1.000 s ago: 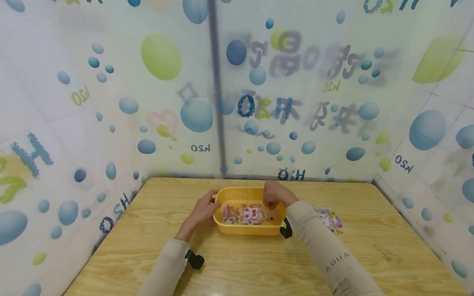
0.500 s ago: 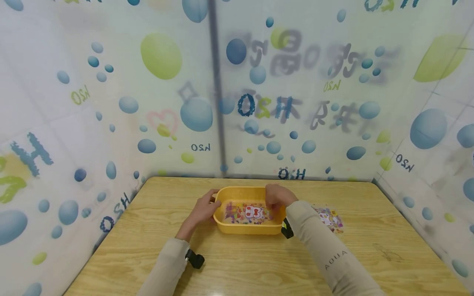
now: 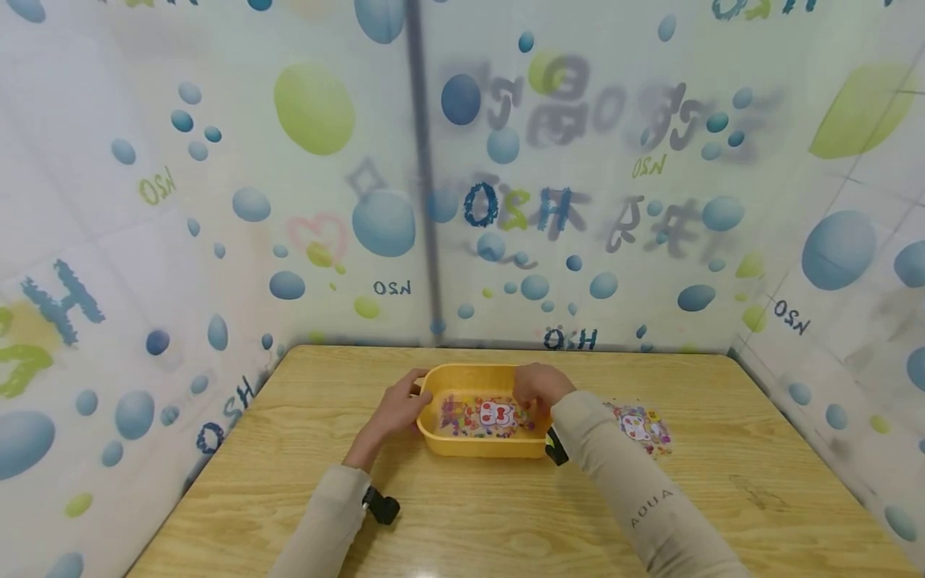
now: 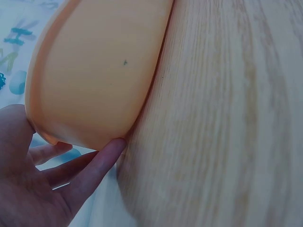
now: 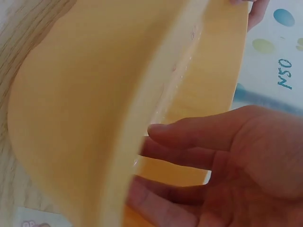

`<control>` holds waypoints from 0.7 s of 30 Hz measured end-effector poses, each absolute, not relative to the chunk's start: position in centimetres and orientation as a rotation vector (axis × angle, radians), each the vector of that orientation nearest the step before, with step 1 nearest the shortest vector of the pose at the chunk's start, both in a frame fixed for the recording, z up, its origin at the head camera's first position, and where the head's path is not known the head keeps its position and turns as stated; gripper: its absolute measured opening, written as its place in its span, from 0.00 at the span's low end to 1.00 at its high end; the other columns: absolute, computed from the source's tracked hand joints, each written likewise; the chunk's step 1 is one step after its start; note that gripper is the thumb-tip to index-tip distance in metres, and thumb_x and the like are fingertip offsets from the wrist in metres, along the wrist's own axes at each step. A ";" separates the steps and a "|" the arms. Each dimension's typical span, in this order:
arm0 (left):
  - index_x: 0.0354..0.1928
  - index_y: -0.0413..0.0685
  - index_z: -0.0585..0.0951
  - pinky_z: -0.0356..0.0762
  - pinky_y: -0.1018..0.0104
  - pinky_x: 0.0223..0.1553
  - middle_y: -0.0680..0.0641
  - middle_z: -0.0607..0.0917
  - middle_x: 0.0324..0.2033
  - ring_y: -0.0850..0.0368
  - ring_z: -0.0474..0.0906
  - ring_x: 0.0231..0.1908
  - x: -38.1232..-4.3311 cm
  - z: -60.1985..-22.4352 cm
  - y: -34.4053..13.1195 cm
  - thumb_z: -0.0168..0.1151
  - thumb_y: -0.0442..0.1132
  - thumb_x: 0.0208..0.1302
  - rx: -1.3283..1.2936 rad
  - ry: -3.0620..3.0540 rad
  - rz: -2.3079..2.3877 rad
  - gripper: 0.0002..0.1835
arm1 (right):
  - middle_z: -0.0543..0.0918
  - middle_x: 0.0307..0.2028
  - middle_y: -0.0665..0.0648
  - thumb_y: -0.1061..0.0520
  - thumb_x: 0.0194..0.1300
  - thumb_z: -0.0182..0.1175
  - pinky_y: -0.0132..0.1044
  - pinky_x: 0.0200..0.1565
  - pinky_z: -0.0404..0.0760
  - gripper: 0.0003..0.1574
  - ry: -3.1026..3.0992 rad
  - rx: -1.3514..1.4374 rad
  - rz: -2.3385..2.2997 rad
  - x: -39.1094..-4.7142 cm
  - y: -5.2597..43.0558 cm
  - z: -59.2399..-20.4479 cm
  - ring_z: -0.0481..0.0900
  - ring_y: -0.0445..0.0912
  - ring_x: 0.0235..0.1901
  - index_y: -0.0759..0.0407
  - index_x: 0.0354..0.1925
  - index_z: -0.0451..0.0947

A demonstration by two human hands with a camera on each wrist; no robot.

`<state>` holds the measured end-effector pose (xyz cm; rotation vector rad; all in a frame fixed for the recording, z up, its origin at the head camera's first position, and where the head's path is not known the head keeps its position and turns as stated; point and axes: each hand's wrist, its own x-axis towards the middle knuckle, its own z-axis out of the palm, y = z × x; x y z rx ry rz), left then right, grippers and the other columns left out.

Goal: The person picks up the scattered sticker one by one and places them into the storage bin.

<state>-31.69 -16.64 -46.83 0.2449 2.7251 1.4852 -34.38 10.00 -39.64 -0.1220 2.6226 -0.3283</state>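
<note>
A yellow plastic basin (image 3: 484, 448) stands on the table, held at its left end by my left hand (image 3: 399, 404). The left thumb lies over the rim and the fingers reach under the end, as the left wrist view shows (image 4: 52, 184). Inside the basin lies a clear sheet with a white cartoon bunny and many coloured bits (image 3: 495, 415). My right hand (image 3: 542, 384) reaches over the basin's right end, down toward the sheet. In the right wrist view its fingers are extended and loosely spread, but the basin wall hides the fingertips. Whether they touch the sheet is unclear.
A second printed sheet (image 3: 636, 427) with a white cartoon figure lies on the wooden table (image 3: 462, 514), right of the basin and partly behind the right sleeve. Patterned curtains with bubble prints (image 3: 318, 112) close off the back and both sides.
The sheet inside the basin has shifted slightly to the right. My right hand has moved a little within the basin's right end, while the left hand keeps its grip in place.
</note>
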 end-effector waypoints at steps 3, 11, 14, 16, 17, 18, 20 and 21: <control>0.70 0.49 0.73 0.87 0.59 0.23 0.33 0.84 0.50 0.47 0.85 0.38 -31.7 -46.9 -16.6 0.56 0.38 0.71 0.244 2.731 1.482 0.26 | 0.82 0.41 0.63 0.65 0.64 0.60 0.38 0.36 0.88 0.08 2.642 -0.104 -0.365 -34.2 10.2 -39.5 0.86 0.54 0.33 0.63 0.42 0.80; 0.70 0.49 0.73 0.87 0.58 0.22 0.33 0.84 0.50 0.48 0.85 0.38 -31.8 -46.9 -16.6 0.56 0.38 0.71 0.245 2.729 1.491 0.26 | 0.78 0.32 0.59 0.62 0.69 0.58 0.36 0.30 0.87 0.05 2.762 -0.184 -0.426 -33.8 12.2 -38.0 0.81 0.49 0.25 0.61 0.42 0.76; 0.70 0.49 0.73 0.86 0.58 0.22 0.34 0.84 0.50 0.48 0.85 0.37 -31.8 -46.9 -16.5 0.56 0.38 0.71 0.241 2.720 1.497 0.26 | 0.77 0.28 0.57 0.60 0.70 0.58 0.34 0.26 0.85 0.05 2.845 -0.285 -0.417 -33.3 13.6 -37.2 0.80 0.47 0.22 0.62 0.38 0.78; 0.70 0.49 0.73 0.86 0.58 0.22 0.34 0.84 0.49 0.49 0.84 0.37 -31.8 -46.9 -16.5 0.55 0.38 0.71 0.237 2.722 1.499 0.26 | 0.77 0.27 0.56 0.60 0.70 0.58 0.35 0.25 0.84 0.06 2.896 -0.331 -0.447 -32.7 14.8 -36.8 0.80 0.47 0.21 0.62 0.37 0.80; 0.70 0.49 0.73 0.86 0.58 0.22 0.34 0.84 0.49 0.49 0.84 0.37 -31.8 -46.9 -16.5 0.55 0.38 0.71 0.238 2.722 1.501 0.25 | 0.78 0.27 0.56 0.60 0.70 0.58 0.35 0.25 0.83 0.08 2.919 -0.353 -0.460 -32.4 15.5 -36.6 0.79 0.47 0.21 0.63 0.37 0.81; 0.70 0.49 0.73 0.87 0.58 0.23 0.34 0.84 0.49 0.49 0.84 0.37 -31.8 -46.9 -16.4 0.55 0.38 0.71 0.235 2.722 1.499 0.25 | 0.79 0.27 0.56 0.59 0.70 0.58 0.35 0.24 0.82 0.08 2.941 -0.370 -0.483 -32.1 16.3 -36.6 0.79 0.46 0.20 0.63 0.38 0.82; 0.70 0.49 0.73 0.87 0.58 0.23 0.34 0.84 0.50 0.49 0.84 0.37 -31.8 -46.9 -16.4 0.55 0.38 0.72 0.235 2.723 1.497 0.25 | 0.82 0.28 0.57 0.57 0.71 0.59 0.35 0.25 0.82 0.10 2.958 -0.382 -0.548 -31.4 17.9 -36.6 0.79 0.46 0.21 0.63 0.41 0.83; 0.70 0.49 0.73 0.87 0.58 0.23 0.34 0.84 0.50 0.49 0.84 0.37 -31.8 -46.9 -16.4 0.55 0.38 0.72 0.237 2.722 1.495 0.25 | 0.83 0.30 0.57 0.57 0.71 0.59 0.36 0.25 0.82 0.11 2.964 -0.382 -0.583 -31.1 18.8 -36.7 0.80 0.46 0.22 0.64 0.43 0.83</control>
